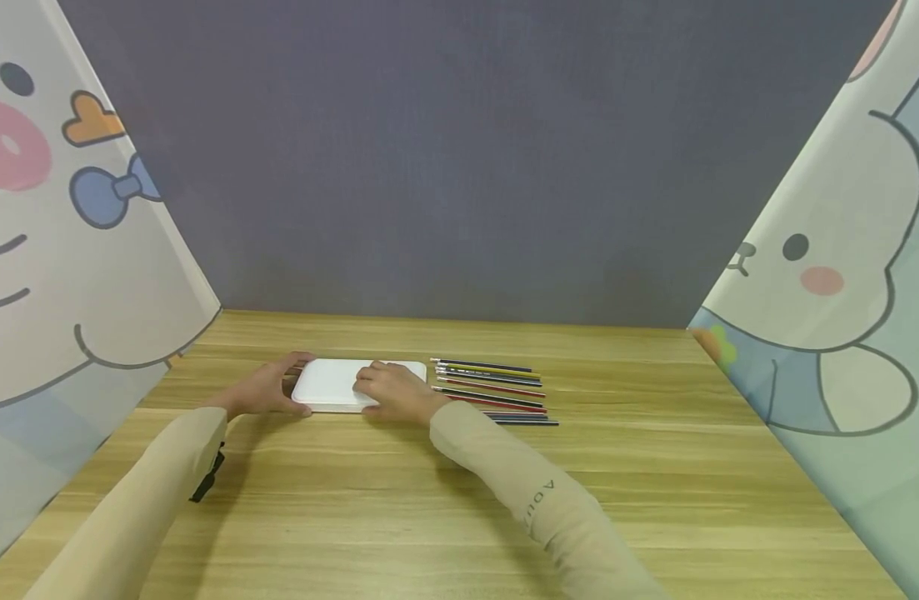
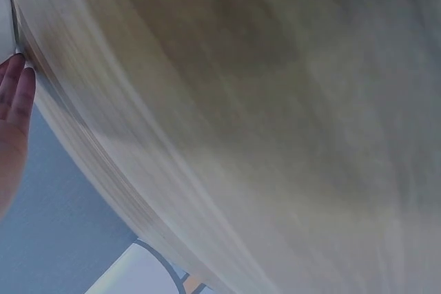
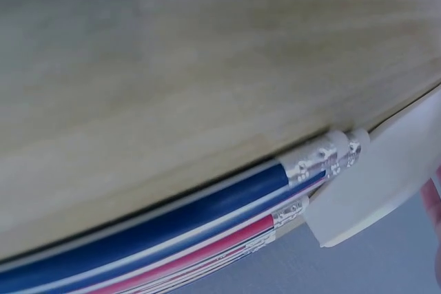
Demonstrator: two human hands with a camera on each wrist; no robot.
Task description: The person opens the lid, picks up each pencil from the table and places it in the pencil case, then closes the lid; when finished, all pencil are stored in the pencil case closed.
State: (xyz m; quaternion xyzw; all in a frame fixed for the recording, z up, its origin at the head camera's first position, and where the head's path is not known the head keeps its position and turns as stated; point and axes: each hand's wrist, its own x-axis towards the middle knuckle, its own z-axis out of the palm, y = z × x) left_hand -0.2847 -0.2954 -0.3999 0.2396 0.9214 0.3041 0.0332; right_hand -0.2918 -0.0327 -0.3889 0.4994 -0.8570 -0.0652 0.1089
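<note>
A flat white case (image 1: 327, 381) with rounded corners lies on the wooden table beside a row of pencils. My left hand (image 1: 260, 389) spans the left end of the case, fingers at the far corner and thumb at the near one. My right hand (image 1: 395, 392) lies over the right half, its fingers bent on the top and its thumb at the near edge. In the right wrist view, the end of the case (image 3: 386, 177) is next to the pencils' white eraser tips. Only some fingers (image 2: 21, 94) of the left hand show in the left wrist view.
Several pencils (image 1: 496, 387) in blue, yellow, red and black lie side by side right of the case, partly under the right forearm. A dark grey panel (image 1: 459, 167) stands behind the table (image 1: 354, 500). Cartoon-printed panels (image 1: 819, 333) flank both sides.
</note>
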